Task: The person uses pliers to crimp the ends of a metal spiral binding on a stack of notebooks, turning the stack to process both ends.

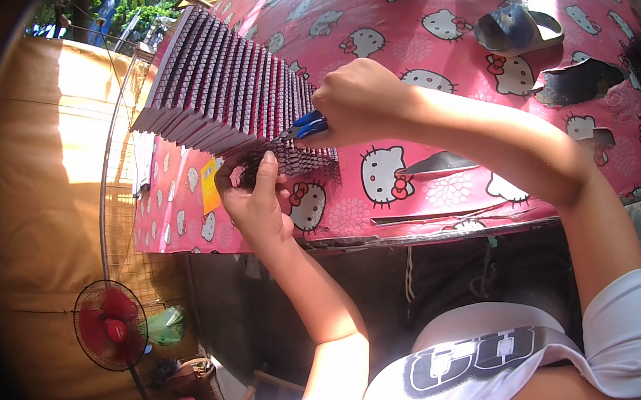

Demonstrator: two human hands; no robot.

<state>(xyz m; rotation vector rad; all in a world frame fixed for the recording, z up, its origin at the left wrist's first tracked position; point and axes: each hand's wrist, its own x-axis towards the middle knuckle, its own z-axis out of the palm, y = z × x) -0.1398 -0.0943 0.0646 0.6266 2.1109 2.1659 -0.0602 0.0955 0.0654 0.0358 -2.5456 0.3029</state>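
Pink patterned tabletop (425, 1) carries a fanned stack of dark ribbed panels (226, 85). Right hand (361, 102) is clenched round blue-handled pliers (299, 129), their tip at the stack's near edge. Left hand (254, 199) pinches a dark tuft (251, 167) just below. Looks like a fastening step; the tip needs steady aim. Room is tight against the stack, open toward the sandal (515, 27).

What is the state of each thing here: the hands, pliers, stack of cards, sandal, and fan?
Right hand: closed around the pliers.
Pliers: held, tip at the stack of cards.
Left hand: pinching a dark tuft under the stack.
Stack of cards: fanned out.
Sandal: lying on the table.
Fan: upright; spinning unclear.
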